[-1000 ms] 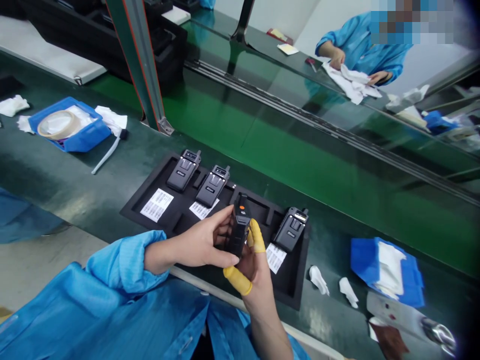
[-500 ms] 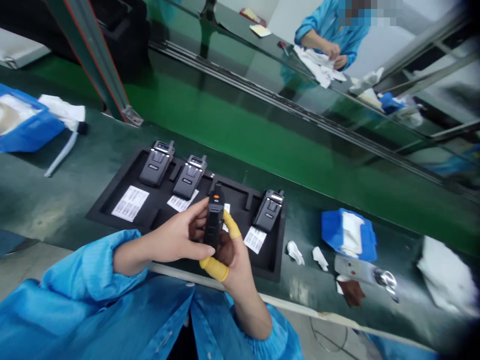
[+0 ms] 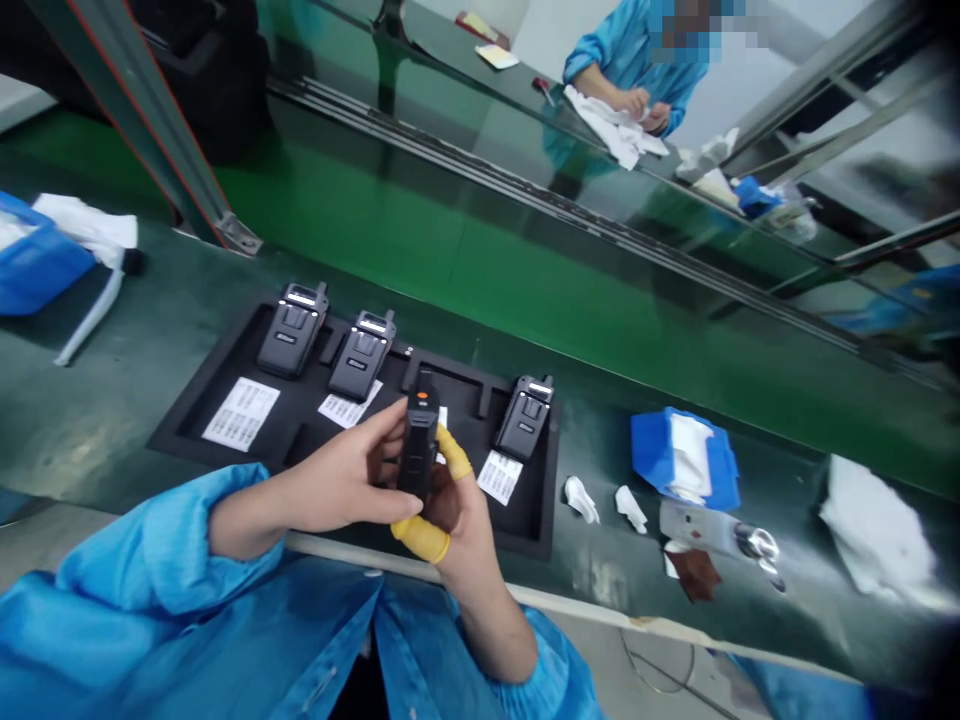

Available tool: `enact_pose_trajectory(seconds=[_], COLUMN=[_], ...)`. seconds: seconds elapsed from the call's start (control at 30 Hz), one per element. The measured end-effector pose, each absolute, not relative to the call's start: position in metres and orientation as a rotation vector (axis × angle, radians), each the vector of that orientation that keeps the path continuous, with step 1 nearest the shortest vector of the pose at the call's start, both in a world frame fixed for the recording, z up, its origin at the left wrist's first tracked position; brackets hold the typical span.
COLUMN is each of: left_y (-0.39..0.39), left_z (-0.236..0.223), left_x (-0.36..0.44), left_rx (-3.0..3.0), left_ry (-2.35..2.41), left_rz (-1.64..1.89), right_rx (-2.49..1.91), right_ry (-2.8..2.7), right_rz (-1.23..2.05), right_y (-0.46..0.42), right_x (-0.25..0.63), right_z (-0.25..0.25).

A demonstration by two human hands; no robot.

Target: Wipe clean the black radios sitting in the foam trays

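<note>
Between my two hands is a black walkie-talkie [image 3: 418, 455], turned edge-on with an orange button on its side. My left hand [image 3: 352, 470] grips it from the left, thumb along its lower end. On the other side my right hand [image 3: 454, 505], with yellow finger cots on thumb and finger, closes around it. Below them lies a black foam tray [image 3: 225, 385]. Three more walkie-talkies rest in it: one at the left [image 3: 291, 335], one beside it [image 3: 361, 358] and one at the right [image 3: 524, 420]. White barcode label sheets [image 3: 241, 413] lie in the tray near them.
To the right are crumpled white wipes [image 3: 581, 500], a blue bin [image 3: 652, 455] with white cloth, a metal dispenser bottle [image 3: 705, 528] and a brown cloth [image 3: 696, 573]. At left stand another blue bin [image 3: 45, 265], a brush [image 3: 94, 310] and a metal post [image 3: 150, 120]. A co-worker [image 3: 637, 70] handles white cloth across the bench.
The camera view has swung to the right, so the tray and bins appear further left. Both hands keep their hold on the walkie-talkie, its pose nearly unchanged. The co-worker's hands have come together.
</note>
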State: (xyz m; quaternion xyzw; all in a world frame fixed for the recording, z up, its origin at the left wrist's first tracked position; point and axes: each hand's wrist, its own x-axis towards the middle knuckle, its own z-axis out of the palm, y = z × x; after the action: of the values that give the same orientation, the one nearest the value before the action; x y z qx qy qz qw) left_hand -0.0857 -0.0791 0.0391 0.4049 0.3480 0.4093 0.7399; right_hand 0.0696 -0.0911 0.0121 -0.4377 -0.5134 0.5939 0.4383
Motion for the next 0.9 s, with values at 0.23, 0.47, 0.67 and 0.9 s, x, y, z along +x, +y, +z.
enact_pose_trajectory(seconds=[0.23, 0.47, 0.67, 0.9], left_y=[-0.086, -0.073, -0.074, -0.078], left_z=[0.041, 0.023, 0.025, 0.022], left_x=[-0.083, -0.089, -0.095, -0.092], left_rx=[0.915, 0.847, 0.825, 0.836], left_ry=[0.781, 0.778, 0.738, 0.712], left_rz=[0.918, 0.931, 0.957, 0.959], right_rx=[-0.923, -1.016, -0.921, -0.954], right_ry=[-0.955, -0.904, -0.914, -0.888], right_rz=[1.752, 1.888, 1.945, 1.939], right_y=[-0.099, -0.085, -0.084, -0.089], right_x=[0.072, 0.067, 0.068, 0.068], right_z=[0.003, -0.007, 0.008, 0.011])
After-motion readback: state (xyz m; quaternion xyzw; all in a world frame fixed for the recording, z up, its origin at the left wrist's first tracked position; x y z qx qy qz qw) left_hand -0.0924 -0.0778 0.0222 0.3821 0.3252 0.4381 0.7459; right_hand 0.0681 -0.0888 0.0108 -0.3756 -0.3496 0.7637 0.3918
